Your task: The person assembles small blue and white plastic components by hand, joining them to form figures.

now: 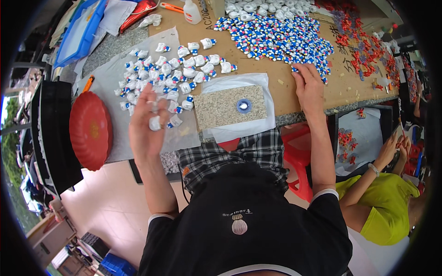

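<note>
My left hand (148,117) is raised over the left part of the table, its fingers smeared by motion. A small white figurine (155,123) shows against its palm, held there. Around it lie several white figurines with blue parts (165,69), spread on a sheet of paper (184,133). My right hand (309,87) reaches to the near edge of a heap of tiny blue-and-white pieces (276,39). Thumb and forefinger pinch together at one such piece (294,69). Between the hands, a speckled stone slab (216,108) carries a small round blue dish (243,106) with something white inside.
A red scalloped dish (90,131) stands at the left table edge, an orange-handled tool (89,83) beside it. A white bottle (191,12) and blue tray (79,34) are at the back. White pieces (262,8) lie behind the heap. Right, a co-worker (382,202) handles something near red pieces (347,140).
</note>
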The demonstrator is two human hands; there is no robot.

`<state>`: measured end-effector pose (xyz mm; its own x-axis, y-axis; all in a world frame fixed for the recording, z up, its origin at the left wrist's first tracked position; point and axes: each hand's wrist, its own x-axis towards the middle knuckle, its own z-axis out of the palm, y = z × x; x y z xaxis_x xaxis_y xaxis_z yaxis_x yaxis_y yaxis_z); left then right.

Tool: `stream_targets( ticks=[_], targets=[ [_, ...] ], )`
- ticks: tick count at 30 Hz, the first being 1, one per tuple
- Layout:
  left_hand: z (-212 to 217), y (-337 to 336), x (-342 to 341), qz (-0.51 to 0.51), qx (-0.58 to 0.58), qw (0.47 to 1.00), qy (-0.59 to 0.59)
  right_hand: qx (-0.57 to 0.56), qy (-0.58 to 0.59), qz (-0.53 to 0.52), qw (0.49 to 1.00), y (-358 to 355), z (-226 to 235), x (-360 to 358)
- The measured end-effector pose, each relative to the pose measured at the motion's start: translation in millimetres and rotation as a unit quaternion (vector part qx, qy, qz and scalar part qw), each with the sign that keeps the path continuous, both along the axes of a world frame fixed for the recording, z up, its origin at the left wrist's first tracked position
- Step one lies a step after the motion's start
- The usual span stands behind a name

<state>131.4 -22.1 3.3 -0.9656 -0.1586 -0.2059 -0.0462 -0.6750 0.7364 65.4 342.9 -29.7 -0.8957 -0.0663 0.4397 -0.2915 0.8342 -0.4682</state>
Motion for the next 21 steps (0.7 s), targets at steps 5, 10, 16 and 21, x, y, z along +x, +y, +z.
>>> stream_targets(
  ticks=[5,10,16,21],
  targets=[
    [-1,48,28,-0.151,0.126,0.980,-0.033,-0.002,0.015,0.014,1.000,8,3,-1],
    [4,70,39,-0.161,0.116,0.976,-0.089,0.006,-0.065,0.039,0.997,-3,11,14],
    [5,82,49,-0.203,-0.078,0.975,-0.050,-0.010,-0.022,0.044,0.999,-14,12,17],
    [-7,88,53,-0.179,-0.056,0.979,-0.078,-0.141,-0.087,0.169,0.972,-56,38,44]
  ],
)
